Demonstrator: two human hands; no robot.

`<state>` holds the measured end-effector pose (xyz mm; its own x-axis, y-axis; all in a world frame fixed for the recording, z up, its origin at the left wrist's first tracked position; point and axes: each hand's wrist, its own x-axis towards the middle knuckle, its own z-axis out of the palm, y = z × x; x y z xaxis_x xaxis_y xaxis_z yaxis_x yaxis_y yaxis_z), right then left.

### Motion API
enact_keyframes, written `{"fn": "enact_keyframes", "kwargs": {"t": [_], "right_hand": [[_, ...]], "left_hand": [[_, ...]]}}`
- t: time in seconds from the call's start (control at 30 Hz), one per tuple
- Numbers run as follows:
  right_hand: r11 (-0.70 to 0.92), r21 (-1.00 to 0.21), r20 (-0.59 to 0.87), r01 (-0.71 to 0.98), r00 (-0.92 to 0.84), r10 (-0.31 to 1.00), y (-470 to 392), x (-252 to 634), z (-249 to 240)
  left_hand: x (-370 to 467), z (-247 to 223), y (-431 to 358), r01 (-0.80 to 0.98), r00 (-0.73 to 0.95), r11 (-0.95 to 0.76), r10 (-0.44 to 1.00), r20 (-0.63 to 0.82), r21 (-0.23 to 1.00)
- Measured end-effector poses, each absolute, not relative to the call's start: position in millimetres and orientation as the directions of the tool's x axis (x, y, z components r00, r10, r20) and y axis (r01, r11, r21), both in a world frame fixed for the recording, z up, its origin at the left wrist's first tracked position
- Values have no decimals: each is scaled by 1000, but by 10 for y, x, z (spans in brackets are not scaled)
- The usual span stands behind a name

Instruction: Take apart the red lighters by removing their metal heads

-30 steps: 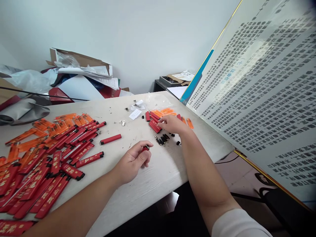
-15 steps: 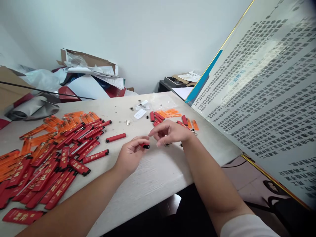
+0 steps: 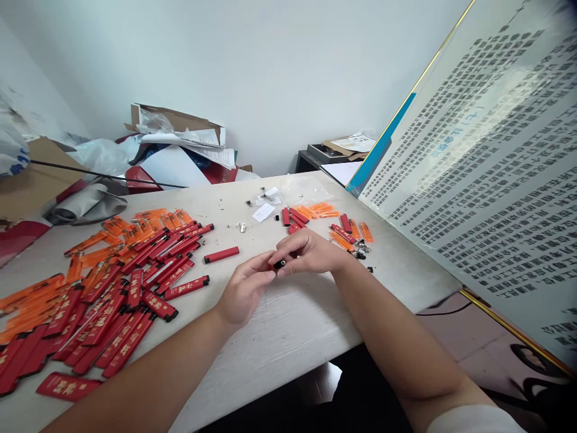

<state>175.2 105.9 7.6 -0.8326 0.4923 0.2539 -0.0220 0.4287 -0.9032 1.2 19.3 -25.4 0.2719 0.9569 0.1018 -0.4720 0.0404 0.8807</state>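
Between my hands, over the middle of the white table (image 3: 279,325), is a small red lighter-like piece with a black end (image 3: 279,264). My left hand (image 3: 247,285) pinches its red body, mostly hidden by the fingers. The fingers of my right hand (image 3: 304,252) close round the black end from the other side. A single red lighter (image 3: 221,255) lies on the table beyond my left hand. Left of it spreads a heap of red lighters with gold lettering (image 3: 135,288). Orange pieces (image 3: 97,255) lie behind and beside that heap.
More red and orange pieces (image 3: 322,208) and small metal parts (image 3: 361,248) lie beyond my right hand. A white paper slip (image 3: 263,212) is near the middle. A large printed board (image 3: 487,168) leans at the right. Boxes and papers (image 3: 180,141) are piled at the back left.
My right hand has come down and left onto the black end of the piece in my left hand. The view has shifted slightly, so the table items appear farther right.
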Motion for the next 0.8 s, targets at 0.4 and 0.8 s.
{"fn": "enact_keyframes", "kwargs": {"t": [0.4, 0.8], "right_hand": [[373, -924, 109, 88, -873, 475, 1023, 1721, 66], [379, -923, 124, 62, -886, 447, 1035, 1718, 80]], "left_hand": [[16, -212, 198, -460, 282, 94, 958, 45, 883], [4, -233, 200, -473, 301, 104, 952, 49, 875]]}}
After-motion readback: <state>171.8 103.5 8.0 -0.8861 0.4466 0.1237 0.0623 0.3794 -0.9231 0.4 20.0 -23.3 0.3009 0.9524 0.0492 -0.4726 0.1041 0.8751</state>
